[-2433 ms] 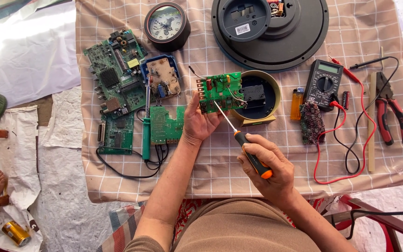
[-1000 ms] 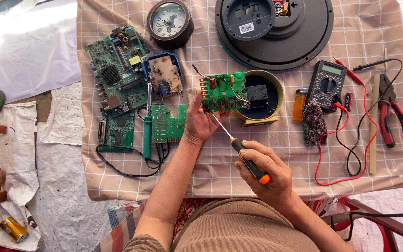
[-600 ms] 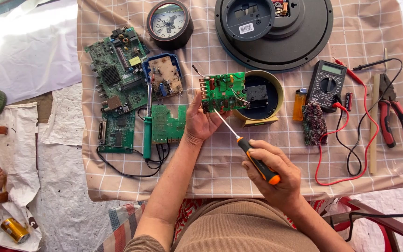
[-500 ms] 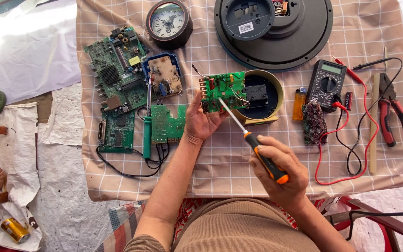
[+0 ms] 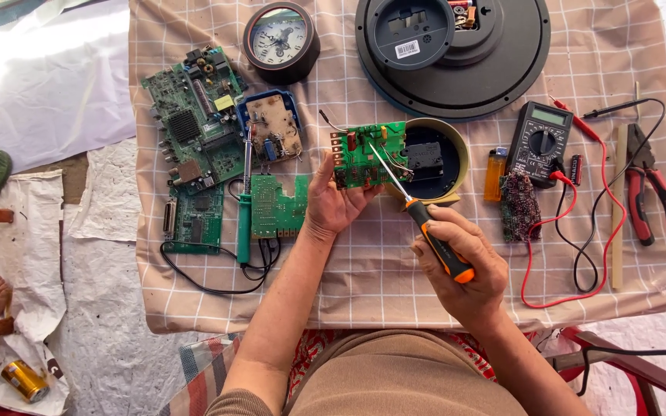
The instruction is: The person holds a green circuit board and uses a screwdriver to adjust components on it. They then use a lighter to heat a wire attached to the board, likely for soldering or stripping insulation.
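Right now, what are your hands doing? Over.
Left hand holds green board. Right hand grips screwdriver, tip on board. Nothing in the way.

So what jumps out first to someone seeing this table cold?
The left hand pinching a small green circuit board at table centre, with the right hand poking an orange-handled screwdriver at it. Beyond, a big black round clock back fills the top; red-handled pliers lie far right.

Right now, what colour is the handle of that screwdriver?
Orange and black, seen in the head view: the screwdriver sits in the right hand.
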